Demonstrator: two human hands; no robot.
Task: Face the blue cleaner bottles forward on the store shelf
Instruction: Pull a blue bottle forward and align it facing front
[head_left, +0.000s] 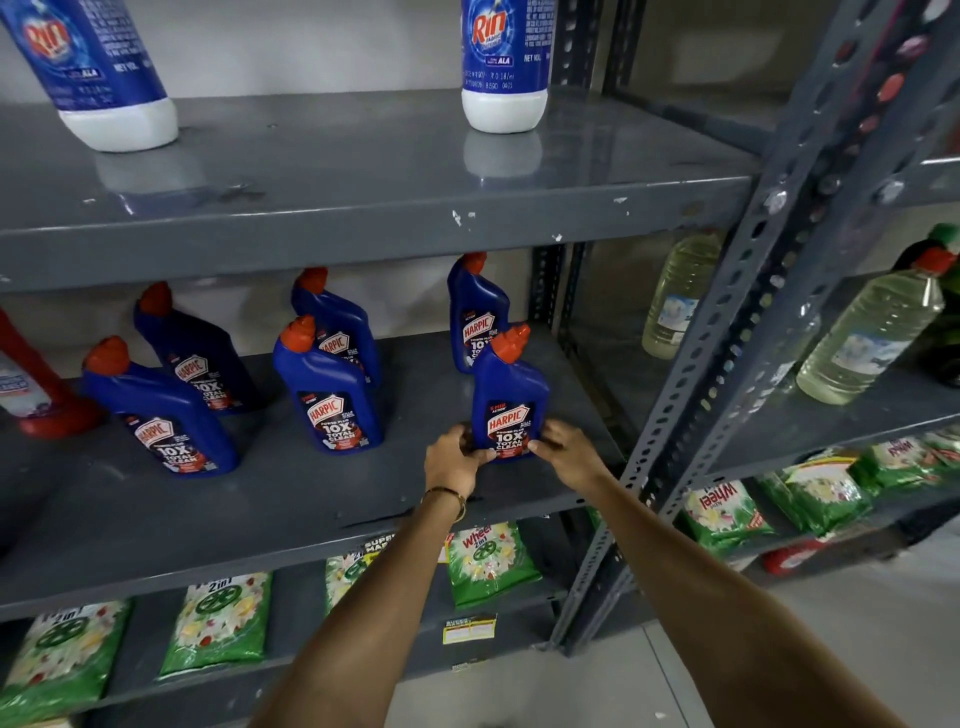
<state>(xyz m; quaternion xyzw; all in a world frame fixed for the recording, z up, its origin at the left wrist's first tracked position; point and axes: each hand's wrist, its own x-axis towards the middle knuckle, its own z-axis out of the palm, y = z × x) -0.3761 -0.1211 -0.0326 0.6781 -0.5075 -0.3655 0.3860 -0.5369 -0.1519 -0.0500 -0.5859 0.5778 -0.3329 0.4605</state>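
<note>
Several blue Harpic cleaner bottles with red caps stand on the middle grey shelf (291, 499), labels toward me. The front right bottle (509, 384) stands upright near the shelf's right end. My left hand (454, 460) grips its base from the left and my right hand (563, 449) grips it from the right. Directly behind it stands another blue bottle (475, 312). Further left are a front middle bottle (327, 384), one behind that (337, 322), a front left bottle (156, 410) and a back left bottle (195, 353).
A red bottle (31, 384) stands at the shelf's far left. Two Rin bottles (506, 62) sit on the shelf above. Green detergent packs (488, 564) fill the shelf below. A perforated steel upright (727, 332) borders the right, with clear oil bottles (867, 332) beyond.
</note>
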